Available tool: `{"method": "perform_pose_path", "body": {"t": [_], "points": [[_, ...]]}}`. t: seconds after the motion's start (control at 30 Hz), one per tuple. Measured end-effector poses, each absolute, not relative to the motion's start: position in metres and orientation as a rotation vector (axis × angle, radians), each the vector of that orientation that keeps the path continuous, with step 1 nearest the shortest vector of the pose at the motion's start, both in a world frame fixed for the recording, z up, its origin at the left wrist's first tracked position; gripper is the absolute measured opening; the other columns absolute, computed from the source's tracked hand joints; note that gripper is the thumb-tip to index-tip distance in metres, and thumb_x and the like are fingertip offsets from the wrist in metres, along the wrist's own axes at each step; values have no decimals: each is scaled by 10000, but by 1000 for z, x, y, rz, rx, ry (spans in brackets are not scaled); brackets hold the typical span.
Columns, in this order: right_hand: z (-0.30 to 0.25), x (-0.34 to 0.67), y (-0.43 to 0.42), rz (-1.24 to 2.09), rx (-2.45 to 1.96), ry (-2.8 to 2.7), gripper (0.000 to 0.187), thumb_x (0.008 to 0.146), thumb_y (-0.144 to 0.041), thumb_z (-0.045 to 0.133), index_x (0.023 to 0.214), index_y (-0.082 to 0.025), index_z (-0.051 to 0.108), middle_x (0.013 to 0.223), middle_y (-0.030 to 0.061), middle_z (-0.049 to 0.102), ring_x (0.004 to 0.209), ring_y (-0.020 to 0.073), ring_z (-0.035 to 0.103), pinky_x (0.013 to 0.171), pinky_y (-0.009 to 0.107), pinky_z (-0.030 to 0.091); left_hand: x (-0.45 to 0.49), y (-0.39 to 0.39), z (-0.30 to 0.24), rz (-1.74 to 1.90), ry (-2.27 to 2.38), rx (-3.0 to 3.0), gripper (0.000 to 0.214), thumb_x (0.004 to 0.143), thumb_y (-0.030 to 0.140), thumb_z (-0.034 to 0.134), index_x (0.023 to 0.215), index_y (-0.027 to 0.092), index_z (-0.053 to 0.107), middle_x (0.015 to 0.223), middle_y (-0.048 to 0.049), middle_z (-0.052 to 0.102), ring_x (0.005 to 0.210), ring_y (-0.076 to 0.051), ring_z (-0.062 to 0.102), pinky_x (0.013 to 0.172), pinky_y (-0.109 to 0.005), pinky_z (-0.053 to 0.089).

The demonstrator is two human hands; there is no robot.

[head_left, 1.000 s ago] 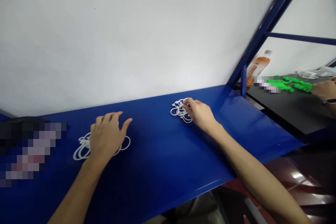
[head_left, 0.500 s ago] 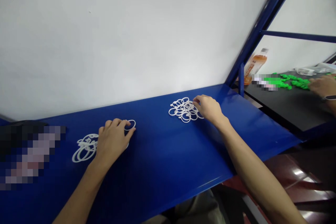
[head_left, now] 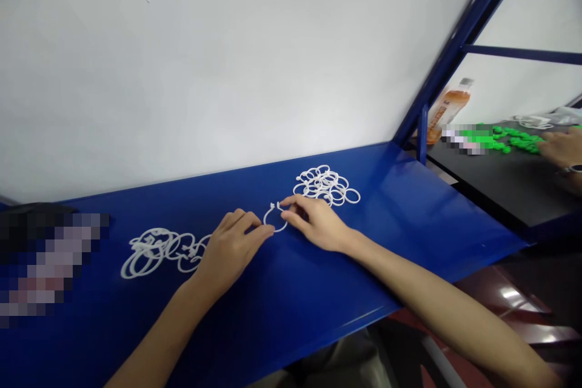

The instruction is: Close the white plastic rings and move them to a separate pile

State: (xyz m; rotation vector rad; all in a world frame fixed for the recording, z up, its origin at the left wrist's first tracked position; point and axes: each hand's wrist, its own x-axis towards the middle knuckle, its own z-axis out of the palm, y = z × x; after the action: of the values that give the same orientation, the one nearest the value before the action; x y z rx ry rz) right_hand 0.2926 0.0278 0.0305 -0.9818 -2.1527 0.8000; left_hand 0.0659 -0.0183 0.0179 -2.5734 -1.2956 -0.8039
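Note:
Between my two hands is a white plastic snap ring [head_left: 265, 222] with a gap at its top, where two small knobs show. Thumb and fingers of my left hand [head_left: 237, 239] pinch its left lower side. My right hand [head_left: 319, 222] grips the ring's right side near the gap with thumb and forefinger. To the left lies a group of similar white rings [head_left: 146, 260], overlapping on the blue tabletop [head_left: 291, 291], partly behind my left hand. A second heap of white rings [head_left: 324, 180] sits just beyond my right hand.
A dark item [head_left: 27, 224] and a blurred-out patch lie at the left. A blue metal frame post [head_left: 450, 36] rises at the right. Past it, a black table [head_left: 491, 185] holds a drink bottle [head_left: 450, 110], green pieces [head_left: 522, 141] and another person's hand [head_left: 564, 148].
My left hand has moved right, uncovering more of the left rings. My right hand has come left from the right heap. Both hands now meet at one ring between them.

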Motion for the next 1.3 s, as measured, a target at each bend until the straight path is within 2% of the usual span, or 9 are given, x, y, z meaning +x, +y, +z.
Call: {"method": "perform_pose_path", "body": {"t": [0.1,0.2,0.3,0.43,0.57,0.9,1.1,1.2,1.3], "points": [[20,284,24,952,-968,-2077,178,990,-252,519,1109,-164,616,789,-2,705,654,117,629,654,246,485,72,-21,16,-845,-1249,-2658,219,991,250,510,928,256,719,840,-14,671,804,-168,572,828,-339,457],[17,284,25,998,-968,-2046,145,971,-200,522,1081,-168,611,770,-9,706,650,113,628,659,242,487,74,-22,15,-1079,-1438,-2651,176,974,316,544,1081,248,666,899,-11,687,840,-167,615,861,-343,489],[21,287,26,1019,-891,-2101,138,974,-205,534,1075,-168,620,789,-2,712,674,114,640,670,239,488,75,-22,16,-1325,-1783,-2489,321,933,436,585,1182,234,602,890,-1,684,768,-159,628,754,-314,525],[26,288,20,1076,-740,-2218,130,986,-187,524,1058,-171,632,825,4,720,697,111,650,674,231,491,76,-20,20,-1324,-1952,-2568,277,903,489,598,971,236,685,806,3,706,662,-147,618,637,-270,512],[28,286,13,1052,-675,-2281,128,991,-167,513,1039,-170,632,829,10,707,703,116,648,671,228,494,76,-20,20,-1310,-1916,-2638,293,926,471,551,833,237,701,792,-7,735,674,-158,639,683,-275,517],[35,288,3,930,-545,-2329,187,1034,-190,442,1007,-168,627,873,34,682,769,129,636,707,249,519,78,-28,22,-1295,-1839,-2629,282,951,376,481,820,259,702,731,15,715,710,-166,653,716,-284,503],[35,287,8,807,-549,-2333,194,1031,-180,453,1049,-165,645,911,38,712,842,143,656,783,275,533,79,-26,25,-1195,-1777,-2627,334,968,473,476,851,251,697,799,-5,730,758,-182,660,752,-304,503],[35,294,23,540,-701,-2322,214,1032,-212,452,1081,-160,654,1013,76,710,934,177,653,859,318,523,70,-21,26,-1004,-1765,-2469,320,942,517,529,945,243,694,894,-38,734,855,-225,667,814,-353,498],[39,313,45,214,-1059,-2199,243,1017,-220,455,1110,-148,668,1046,111,681,903,200,640,817,329,513,56,-20,30,-735,-1866,-2235,340,957,495,501,1053,216,672,973,-85,721,953,-288,656,836,-410,494]]}}
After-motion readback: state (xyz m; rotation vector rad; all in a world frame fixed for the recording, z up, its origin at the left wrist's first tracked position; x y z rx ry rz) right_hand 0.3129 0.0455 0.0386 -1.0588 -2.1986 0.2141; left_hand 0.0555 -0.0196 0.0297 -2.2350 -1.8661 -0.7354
